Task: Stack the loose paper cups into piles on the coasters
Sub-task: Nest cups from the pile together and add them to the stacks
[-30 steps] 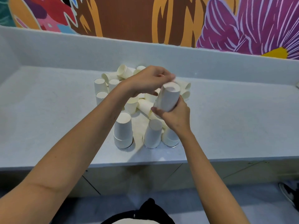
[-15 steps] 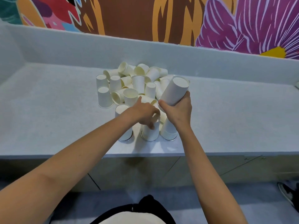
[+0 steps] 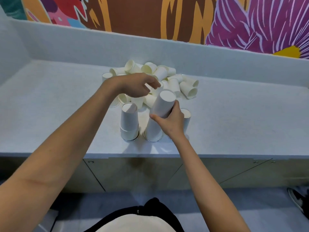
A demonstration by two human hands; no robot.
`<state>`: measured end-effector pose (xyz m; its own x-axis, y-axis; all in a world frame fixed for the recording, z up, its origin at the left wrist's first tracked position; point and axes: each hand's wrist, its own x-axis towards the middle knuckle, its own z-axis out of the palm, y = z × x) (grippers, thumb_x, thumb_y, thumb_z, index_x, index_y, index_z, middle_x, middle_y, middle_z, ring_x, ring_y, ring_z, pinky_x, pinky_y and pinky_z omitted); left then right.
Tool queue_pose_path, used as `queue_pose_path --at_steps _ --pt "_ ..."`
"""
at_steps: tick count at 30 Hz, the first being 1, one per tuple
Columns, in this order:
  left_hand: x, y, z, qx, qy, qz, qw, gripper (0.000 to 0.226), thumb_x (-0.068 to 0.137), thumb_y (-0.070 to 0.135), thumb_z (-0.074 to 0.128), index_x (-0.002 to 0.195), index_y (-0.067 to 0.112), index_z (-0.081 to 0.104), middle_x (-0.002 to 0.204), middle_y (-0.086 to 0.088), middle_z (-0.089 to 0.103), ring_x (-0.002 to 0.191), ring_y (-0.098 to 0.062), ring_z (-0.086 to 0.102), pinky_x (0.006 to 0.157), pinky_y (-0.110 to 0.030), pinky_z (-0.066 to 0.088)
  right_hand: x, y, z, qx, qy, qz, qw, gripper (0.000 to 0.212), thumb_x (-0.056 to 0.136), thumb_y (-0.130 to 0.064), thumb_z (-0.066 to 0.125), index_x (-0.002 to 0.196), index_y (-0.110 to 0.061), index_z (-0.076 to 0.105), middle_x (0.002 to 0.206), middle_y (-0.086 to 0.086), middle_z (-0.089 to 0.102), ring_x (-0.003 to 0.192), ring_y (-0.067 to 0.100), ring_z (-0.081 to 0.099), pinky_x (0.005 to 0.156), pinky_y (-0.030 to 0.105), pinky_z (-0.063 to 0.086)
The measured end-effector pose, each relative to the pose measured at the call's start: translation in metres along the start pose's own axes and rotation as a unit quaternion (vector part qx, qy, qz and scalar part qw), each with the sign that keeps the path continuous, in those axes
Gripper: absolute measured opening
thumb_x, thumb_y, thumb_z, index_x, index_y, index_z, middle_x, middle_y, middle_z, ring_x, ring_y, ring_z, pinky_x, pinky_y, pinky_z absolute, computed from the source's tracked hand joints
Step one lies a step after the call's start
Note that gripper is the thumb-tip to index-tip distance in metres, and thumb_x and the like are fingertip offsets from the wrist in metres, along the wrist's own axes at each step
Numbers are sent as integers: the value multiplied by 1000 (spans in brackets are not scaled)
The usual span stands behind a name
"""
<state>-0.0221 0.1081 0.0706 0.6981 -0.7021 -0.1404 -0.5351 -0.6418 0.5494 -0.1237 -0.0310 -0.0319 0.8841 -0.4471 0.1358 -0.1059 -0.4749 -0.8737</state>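
A heap of loose white paper cups (image 3: pixel 168 77) lies at the back middle of the counter. In front of it stand three upside-down piles: a left pile (image 3: pixel 129 122) on a shiny coaster (image 3: pixel 133 140), a middle pile (image 3: pixel 153 131), and a right pile (image 3: pixel 187 114) partly hidden by my wrist. My right hand (image 3: pixel 170 122) grips a tilted stack of upside-down cups (image 3: pixel 163 102) just above the middle pile. My left hand (image 3: pixel 138 86) hovers over the heap's near edge, fingers apart, with nothing clearly in it.
The pale counter (image 3: pixel 242 118) has a raised back wall (image 3: pixel 217 61) and a left side wall, with a painted mural above. Its front edge runs just below the piles. A shoe (image 3: pixel 299 198) shows on the floor at the lower right.
My left hand left the middle pile and rose back to the loose heap. My right hand brought its tilted stack down and left, over the middle pile.
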Motion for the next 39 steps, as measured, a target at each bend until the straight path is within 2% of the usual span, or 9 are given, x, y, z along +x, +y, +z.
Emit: queue_pose_path --at_steps 4,7,11,15,19,23,32,36,39 --pt "-1 15 6 -85 -12 22 996 34 100 18 43 132 20 54 128 7 57 110 -9 59 84 -17 41 0 12 10 -18 -16 11 1000 81 63 -32 88 127 -18 40 131 0 53 119 20 51 90 26 43" --pt "3 16 17 -26 -30 39 998 35 96 36 53 130 27 56 127 10 59 110 -7 55 92 -21 40 -2 21 16 -22 -26 15 999 80 63 -30 88 126 -17 40 128 0 54 115 20 52 88 23 40" --pt "10 13 29 51 -66 23 996 40 90 26 65 129 28 59 130 8 59 97 -5 54 88 -22 40 -5 34 27 -28 -48 28 998 78 63 -30 88 122 -18 39 122 1 56 108 20 54 84 25 43" --pt "14 15 44 118 -78 11 990 46 86 19 69 131 25 59 126 5 61 103 -10 56 79 -19 35 -9 49 37 -36 -53 34 997 73 63 -29 88 117 -19 41 117 2 57 102 20 54 83 26 45" --pt "20 12 54 131 -58 10 990 44 87 18 66 130 22 60 127 1 62 112 -18 57 80 -22 39 -13 56 41 -34 -52 41 997 67 65 -27 87 109 -25 37 113 1 56 98 17 51 80 24 41" --pt "23 9 59 141 -62 4 988 52 85 36 69 134 24 56 127 -1 59 118 -21 51 84 -24 37 -10 57 43 -23 -59 60 996 63 66 -24 87 108 -22 40 114 1 57 100 19 53 82 26 43" --pt "26 4 58 146 -45 5 988 61 73 29 82 130 24 61 124 -4 60 117 -20 51 77 -22 36 -9 52 43 -47 -56 81 994 70 60 -28 90 116 -14 50 115 0 61 99 19 55 79 25 42" --pt "29 2 51 147 -72 3 987 63 72 32 83 130 22 60 127 2 61 116 -16 55 78 -20 36 -8 38 33 -115 -120 79 983 68 65 -21 86 121 -12 47 119 4 58 106 22 55 77 24 41" --pt "30 2 29 107 -81 0 991 61 77 43 76 131 20 57 129 8 61 113 -11 58 84 -20 38 -1 15 14 -213 -166 42 962 51 79 -8 72 122 -8 45 116 10 58 104 25 56 70 25 38"
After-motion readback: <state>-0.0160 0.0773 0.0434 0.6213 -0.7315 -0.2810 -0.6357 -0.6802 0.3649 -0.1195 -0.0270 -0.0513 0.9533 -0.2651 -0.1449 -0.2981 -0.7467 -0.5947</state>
